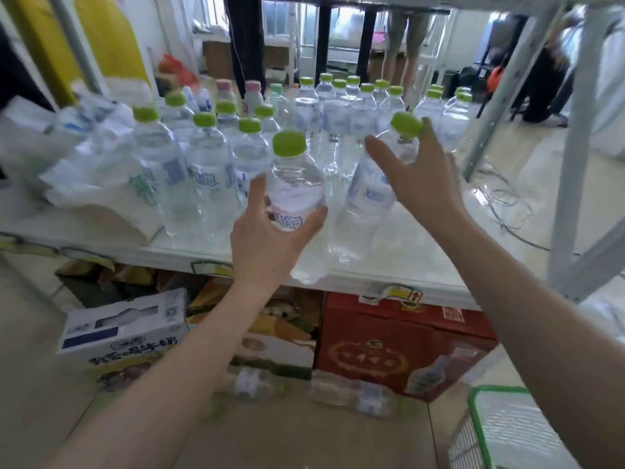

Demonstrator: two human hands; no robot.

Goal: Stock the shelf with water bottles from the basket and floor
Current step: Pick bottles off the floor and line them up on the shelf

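My left hand (pixel 270 238) grips a clear water bottle (pixel 296 184) with a green cap, held upright just above the white shelf's (pixel 399 265) front edge. My right hand (pixel 416 174) is wrapped around the upper part of a second green-capped bottle (pixel 372 194), which leans left with its base on the shelf. Behind them several green-capped water bottles (pixel 209 164) stand in rows across the shelf. More bottles (pixel 355 394) lie on the floor under the shelf. The green-rimmed white basket (pixel 477 421) sits at the bottom right; its inside is mostly out of view.
Crumpled plastic wrap and white bags (pixel 88 157) fill the shelf's left part. Below the shelf stand a red carton (pixel 389 343), a white-blue carton (pixel 125 333) and other boxes. A grey shelf post (pixel 571 147) rises at right. Someone's legs (pixel 406 42) stand behind the shelf.
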